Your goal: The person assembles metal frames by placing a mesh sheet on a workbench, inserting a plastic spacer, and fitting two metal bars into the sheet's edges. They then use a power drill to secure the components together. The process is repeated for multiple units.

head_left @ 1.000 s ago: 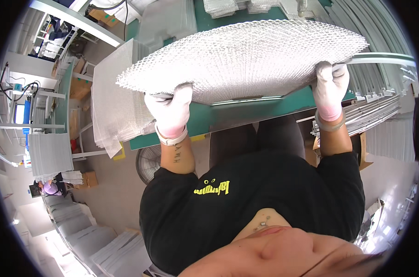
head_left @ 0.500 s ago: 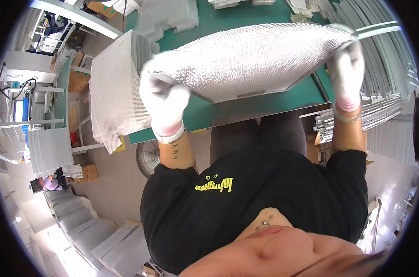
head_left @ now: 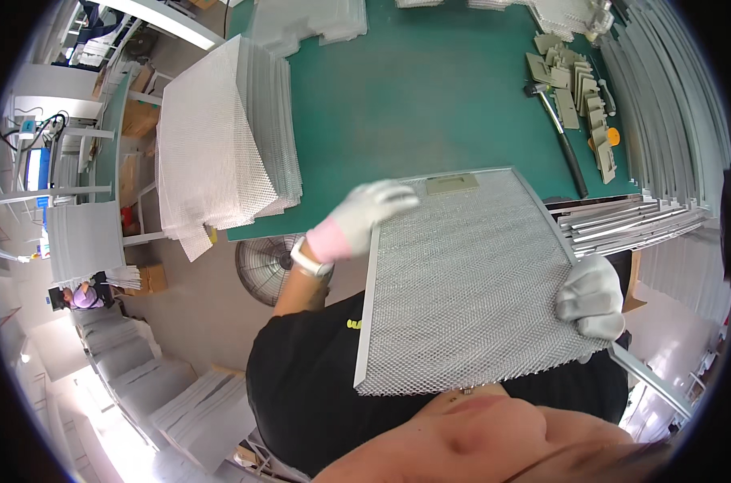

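A metal mesh filter panel point(head_left: 470, 282) is tilted up in front of my chest. Thin silver frame strips edge its left, far and right sides; bare mesh shows along the near edge. A beige plate point(head_left: 452, 184) sits at its far edge. My right hand point(head_left: 592, 299), in a white glove, curls its fingers over the right side of the panel. From beside that hand a silver frame strip point(head_left: 651, 380) sticks out toward the lower right. My left hand point(head_left: 372, 211), gloved white with a pink cuff, lies at the far left corner, fingers stretched and slightly blurred.
Mesh sheets point(head_left: 212, 137) are stacked at the green table's point(head_left: 397, 105) left edge. On the right lie a hammer point(head_left: 562, 137), several beige plates point(head_left: 569, 76) and long silver strips point(head_left: 663, 97). A floor fan point(head_left: 265, 270) stands below left. Another person point(head_left: 85, 295) is far left.
The panel has come back from over the table to my chest, and its mesh face is now seen broadly. My right hand moved nearer; my left shifted right to the far corner, its fingers now straightened.
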A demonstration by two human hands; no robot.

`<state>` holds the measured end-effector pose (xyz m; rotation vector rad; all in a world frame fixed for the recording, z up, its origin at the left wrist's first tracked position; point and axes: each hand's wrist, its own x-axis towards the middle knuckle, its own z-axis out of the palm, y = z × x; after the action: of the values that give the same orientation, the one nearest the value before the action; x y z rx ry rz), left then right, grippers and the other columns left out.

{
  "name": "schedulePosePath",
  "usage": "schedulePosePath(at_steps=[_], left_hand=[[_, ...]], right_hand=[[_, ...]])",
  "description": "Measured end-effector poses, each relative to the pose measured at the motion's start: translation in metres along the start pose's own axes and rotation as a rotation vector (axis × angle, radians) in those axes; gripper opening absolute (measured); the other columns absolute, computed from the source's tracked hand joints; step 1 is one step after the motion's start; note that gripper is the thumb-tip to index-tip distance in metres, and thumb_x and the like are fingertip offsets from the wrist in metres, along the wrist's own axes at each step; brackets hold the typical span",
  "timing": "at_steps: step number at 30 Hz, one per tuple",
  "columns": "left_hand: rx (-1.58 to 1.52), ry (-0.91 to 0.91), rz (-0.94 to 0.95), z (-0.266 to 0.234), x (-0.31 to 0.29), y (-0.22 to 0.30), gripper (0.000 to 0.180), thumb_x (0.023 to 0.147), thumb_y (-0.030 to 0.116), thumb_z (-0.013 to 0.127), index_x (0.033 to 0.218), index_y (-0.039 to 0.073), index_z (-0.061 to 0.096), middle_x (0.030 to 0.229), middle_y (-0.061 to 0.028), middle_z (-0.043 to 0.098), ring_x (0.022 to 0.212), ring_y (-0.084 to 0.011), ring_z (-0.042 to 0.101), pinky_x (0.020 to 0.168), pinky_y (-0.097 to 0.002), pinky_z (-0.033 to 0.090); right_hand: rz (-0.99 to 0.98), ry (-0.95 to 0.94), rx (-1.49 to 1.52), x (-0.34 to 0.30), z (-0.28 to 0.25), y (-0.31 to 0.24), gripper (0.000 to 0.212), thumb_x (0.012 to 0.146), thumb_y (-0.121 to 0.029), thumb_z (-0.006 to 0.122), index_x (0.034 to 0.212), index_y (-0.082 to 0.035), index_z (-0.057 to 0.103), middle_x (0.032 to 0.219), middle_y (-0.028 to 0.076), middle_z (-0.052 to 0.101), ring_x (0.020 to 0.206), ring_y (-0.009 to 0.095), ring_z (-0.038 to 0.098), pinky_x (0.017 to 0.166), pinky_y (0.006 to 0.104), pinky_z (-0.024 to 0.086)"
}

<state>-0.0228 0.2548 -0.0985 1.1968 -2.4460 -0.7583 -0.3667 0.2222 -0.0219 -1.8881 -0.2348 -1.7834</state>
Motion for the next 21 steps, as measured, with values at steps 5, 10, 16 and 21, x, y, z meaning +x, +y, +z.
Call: schedulePosePath(at_steps=[5, 10, 16, 21], left_hand=[[0.039, 0.019, -0.111, 0.02, -0.004, -0.033, 0.054, 0.08, 0.01, 0.064, 0.133, 0.012, 0.055, 0.136, -0.0101, 0.055, 0.128, -0.0336, 0.048, 0.107, -0.0454, 0.035], [0.003, -0.06, 0.018, 0.018, 0.022, -0.04, 0.049, 0.086, 0.023, 0.065, 0.133, 0.015, 0.056, 0.138, -0.0029, 0.056, 0.129, -0.0338, 0.047, 0.107, -0.0463, 0.034], [-0.048, -0.005, 0.059, 0.016, 0.03, -0.039, 0.043, 0.083, 0.021, 0.064, 0.126, 0.016, 0.059, 0.12, -0.0063, 0.063, 0.117, -0.0313, 0.054, 0.098, -0.0432, 0.041], [0.288, 0.064, -0.264, 0.022, 0.018, -0.026, 0.036, 0.082, 0.009, 0.059, 0.117, 0.011, 0.062, 0.103, -0.0081, 0.065, 0.104, -0.0285, 0.059, 0.09, -0.04, 0.045]], right_hand=[[-0.029, 0.345, -0.056, 0.001, 0.062, 0.014, 0.056, 0.092, -0.035, 0.058, 0.052, -0.01, 0.027, 0.05, 0.015, 0.047, 0.039, 0.019, 0.047, 0.034, 0.0309, 0.036], [-0.035, 0.384, -0.095, -0.007, 0.069, 0.012, 0.056, 0.091, -0.036, 0.059, 0.052, -0.009, 0.028, 0.05, 0.014, 0.047, 0.039, 0.02, 0.047, 0.034, 0.0311, 0.035], [-0.028, 0.39, -0.112, -0.003, 0.072, 0.008, 0.057, 0.09, -0.037, 0.06, 0.051, -0.008, 0.03, 0.05, 0.014, 0.046, 0.039, 0.02, 0.046, 0.033, 0.0315, 0.034], [-0.047, 0.387, -0.114, -0.01, 0.073, 0.008, 0.057, 0.089, -0.038, 0.061, 0.05, -0.008, 0.031, 0.051, 0.014, 0.046, 0.039, 0.02, 0.046, 0.033, 0.0317, 0.033]])
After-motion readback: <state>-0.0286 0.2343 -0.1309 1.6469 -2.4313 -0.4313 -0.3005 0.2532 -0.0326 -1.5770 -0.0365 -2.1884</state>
